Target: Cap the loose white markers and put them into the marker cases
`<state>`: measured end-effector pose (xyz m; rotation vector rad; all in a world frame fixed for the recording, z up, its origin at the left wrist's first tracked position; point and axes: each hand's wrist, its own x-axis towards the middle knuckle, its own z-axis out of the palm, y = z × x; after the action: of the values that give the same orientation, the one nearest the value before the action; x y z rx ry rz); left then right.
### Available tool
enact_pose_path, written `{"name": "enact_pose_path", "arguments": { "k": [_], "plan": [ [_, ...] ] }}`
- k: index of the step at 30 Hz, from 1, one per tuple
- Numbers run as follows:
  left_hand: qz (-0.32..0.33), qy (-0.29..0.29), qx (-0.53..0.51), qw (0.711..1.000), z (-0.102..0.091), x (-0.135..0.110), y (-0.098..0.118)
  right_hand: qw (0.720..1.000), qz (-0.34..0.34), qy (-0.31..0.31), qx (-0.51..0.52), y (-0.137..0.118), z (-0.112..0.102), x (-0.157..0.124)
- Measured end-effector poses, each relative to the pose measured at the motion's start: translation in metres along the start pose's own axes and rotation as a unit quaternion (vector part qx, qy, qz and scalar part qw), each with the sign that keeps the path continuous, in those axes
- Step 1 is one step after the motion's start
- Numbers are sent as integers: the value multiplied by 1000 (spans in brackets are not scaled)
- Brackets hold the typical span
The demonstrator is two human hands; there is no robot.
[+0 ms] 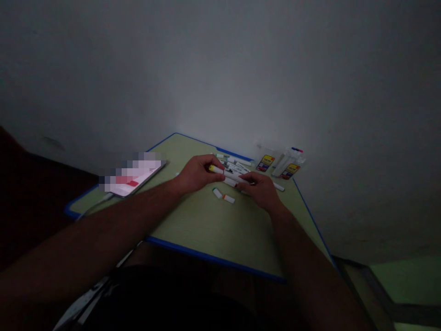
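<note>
Pale green worktop [193, 225] with blue edging, set against a grey wall [220, 73], with the person's forearms reaching in over its near side. At the left edge lies a device with a lit screen [141, 177], partly masked by pixelation; a white cable [98, 202] runs from its near end towards the near left corner. To its right, over the far half of the worktop, the left hand [197, 174] grasps a white marker [228, 174] near its yellow end, thumb and fingertips closed about the barrel. The marker is held slightly aslant between the two hands, yellow end to the left. In front of it, on the bare middle of the worktop, lie two short white pieces near each other: a green-ended piece [217, 193] and, to its right, an orange-ended piece [229, 199]. Behind the held marker, towards the far edge, lies a loose group of white markers [244, 161], some overlapping. The right hand [259, 187] pinches the opposite end of the held marker between thumb and fingers. Just beyond this hand, a white rod-shaped end [279, 187] points towards the right edge. At the far right corner stand two clear packets with yellow labels [265, 162], the right-hand one containing slender items.
</note>
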<state>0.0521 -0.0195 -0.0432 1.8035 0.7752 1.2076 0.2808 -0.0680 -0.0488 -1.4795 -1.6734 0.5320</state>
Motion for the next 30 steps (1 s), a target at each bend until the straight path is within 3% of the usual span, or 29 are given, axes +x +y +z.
{"name": "enact_pose_path", "arguments": {
  "k": [7, 14, 22, 30],
  "plan": [
    [-19, 5, -20, 1000, 1, -1, 0, 1000, -6, -5, -4, 3, 0, 1],
    [-5, 10, 26, 1000, -4, 1, 1, 1000, -4, 15, -24, 3, -1, 0],
    [-78, -17, 49, 996, -7, 6, -10, 996, -9, 86, -29, -8, -6, -3],
    [-111, -45, 5, 993, -6, 7, -12, 992, -62, 99, 41, -21, -3, -8]
  ]
}}
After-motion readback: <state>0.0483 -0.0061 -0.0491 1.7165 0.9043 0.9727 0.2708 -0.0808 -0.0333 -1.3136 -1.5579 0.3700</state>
